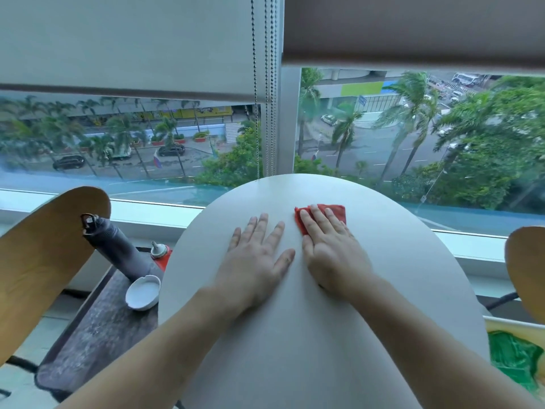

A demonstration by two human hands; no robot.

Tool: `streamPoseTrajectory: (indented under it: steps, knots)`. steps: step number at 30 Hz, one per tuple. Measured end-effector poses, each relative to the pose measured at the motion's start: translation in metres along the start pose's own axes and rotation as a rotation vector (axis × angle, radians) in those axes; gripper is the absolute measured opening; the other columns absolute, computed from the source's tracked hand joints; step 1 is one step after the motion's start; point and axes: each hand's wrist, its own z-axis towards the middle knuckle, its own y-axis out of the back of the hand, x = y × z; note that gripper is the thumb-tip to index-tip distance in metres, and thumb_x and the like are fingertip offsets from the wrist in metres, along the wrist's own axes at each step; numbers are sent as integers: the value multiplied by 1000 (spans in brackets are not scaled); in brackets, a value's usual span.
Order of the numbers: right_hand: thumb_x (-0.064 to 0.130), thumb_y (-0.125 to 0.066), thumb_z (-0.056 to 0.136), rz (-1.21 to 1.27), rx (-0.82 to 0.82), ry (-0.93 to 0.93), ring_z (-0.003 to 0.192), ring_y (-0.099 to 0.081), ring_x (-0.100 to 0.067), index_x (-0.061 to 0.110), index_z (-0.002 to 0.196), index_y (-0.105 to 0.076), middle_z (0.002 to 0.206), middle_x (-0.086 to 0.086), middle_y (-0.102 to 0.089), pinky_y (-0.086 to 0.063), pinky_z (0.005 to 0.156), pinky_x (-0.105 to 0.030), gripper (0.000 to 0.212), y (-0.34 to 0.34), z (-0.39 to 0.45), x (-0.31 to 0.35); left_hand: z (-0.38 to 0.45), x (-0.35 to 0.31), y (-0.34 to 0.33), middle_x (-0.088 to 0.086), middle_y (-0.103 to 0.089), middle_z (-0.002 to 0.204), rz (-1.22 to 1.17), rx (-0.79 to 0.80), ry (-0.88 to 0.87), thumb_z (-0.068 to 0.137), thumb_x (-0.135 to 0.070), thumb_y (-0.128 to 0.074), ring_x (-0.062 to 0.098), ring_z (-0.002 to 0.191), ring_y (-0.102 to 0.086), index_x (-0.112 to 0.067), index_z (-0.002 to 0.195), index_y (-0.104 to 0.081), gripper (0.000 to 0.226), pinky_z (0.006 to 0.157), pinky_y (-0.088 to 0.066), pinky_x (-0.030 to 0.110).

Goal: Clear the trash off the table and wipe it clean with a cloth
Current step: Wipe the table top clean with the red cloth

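Note:
A round white table fills the middle of the view. On it lies a red cloth, toward the far side. My right hand presses flat on the cloth with straight fingers and covers most of it. Just to its left, my left hand rests flat on the bare tabletop with fingers spread, holding nothing. No trash shows on the tabletop.
Left of the table, a dark chair seat bears a grey bottle, a red squeeze bottle and a white ashtray. Wooden chair backs stand at left and right. A green bag sits lower right. A window lies beyond.

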Motion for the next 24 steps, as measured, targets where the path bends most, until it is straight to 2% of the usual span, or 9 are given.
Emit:
streamPoseTrajectory:
  steps: [11,24]
  knots:
    - [36,-24,105,31,-9,-98,156,2,-11,33,162,-11,169,11,0,1,127,-35,58,4,42,-29,0,3,-1,-3,12,171,-5,-2,0,102,-64,-20,14,157,13,-39,162,1,68,127,7,41]
    - [34,-19,105,10,-27,-253,156,2,-15,30,162,-10,170,7,0,4,126,-34,58,16,35,-62,0,4,-1,-4,14,171,-5,24,-2,102,-64,-18,13,156,14,-40,161,3,67,127,8,41]
